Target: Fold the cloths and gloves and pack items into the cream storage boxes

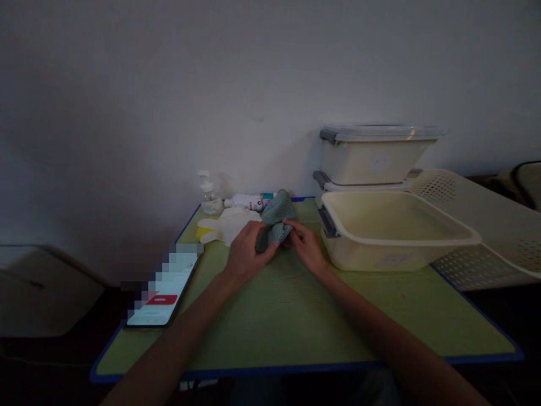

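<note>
A grey-green cloth [275, 217] is held bunched above the middle of a green table [270, 321]. My left hand [245, 252] grips its lower left part with closed fingers. My right hand [306, 243] pinches its right edge. Just behind the cloth lie a pair of pale rubber gloves [228, 224], a small pump bottle [209, 194] and a white bottle lying on its side [247, 201].
A phone [167, 290] with a lit screen lies at the table's left edge. An open cream plastic tub [393, 248] stands at the right, with two lidded tubs [372, 155] stacked behind it. A perforated basket [477, 225] sits further right. A wall lies close behind.
</note>
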Action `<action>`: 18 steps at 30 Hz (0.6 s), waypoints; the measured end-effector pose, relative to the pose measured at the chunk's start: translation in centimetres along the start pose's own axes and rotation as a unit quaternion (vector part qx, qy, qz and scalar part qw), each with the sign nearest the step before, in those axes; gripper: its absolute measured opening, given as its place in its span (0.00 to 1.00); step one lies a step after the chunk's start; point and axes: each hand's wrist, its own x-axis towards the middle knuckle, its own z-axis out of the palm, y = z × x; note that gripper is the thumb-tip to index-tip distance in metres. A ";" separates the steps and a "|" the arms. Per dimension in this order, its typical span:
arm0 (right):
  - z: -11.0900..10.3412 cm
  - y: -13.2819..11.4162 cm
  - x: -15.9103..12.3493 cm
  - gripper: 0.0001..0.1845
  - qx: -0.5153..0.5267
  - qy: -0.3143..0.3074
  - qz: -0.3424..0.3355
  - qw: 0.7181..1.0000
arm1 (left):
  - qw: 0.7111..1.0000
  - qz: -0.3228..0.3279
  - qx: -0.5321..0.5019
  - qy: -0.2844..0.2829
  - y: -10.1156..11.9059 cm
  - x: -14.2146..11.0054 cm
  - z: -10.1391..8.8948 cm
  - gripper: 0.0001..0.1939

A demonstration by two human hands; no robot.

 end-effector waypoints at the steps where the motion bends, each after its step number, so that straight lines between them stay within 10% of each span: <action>1: 0.1 -0.1 0.1 0.18 -0.002 0.001 -0.003 1.000 | 1.000 0.011 0.013 -0.023 0.3 -0.3 0.5 0.18; 9: -0.4 0.5 -0.1 0.14 -0.149 -0.002 -0.055 0.987 | 0.984 -0.004 -0.008 -0.178 -0.2 0.0 0.6 0.26; 13: -0.6 0.5 -0.7 0.10 -0.260 -0.052 -0.087 0.960 | 0.956 0.026 -0.123 -0.265 -2.0 5.5 -1.7 0.22; 18: -0.4 0.0 -1.2 0.08 -0.357 -0.093 -0.107 0.923 | 0.960 -0.017 0.138 -0.243 -5.4 13.5 -0.9 0.23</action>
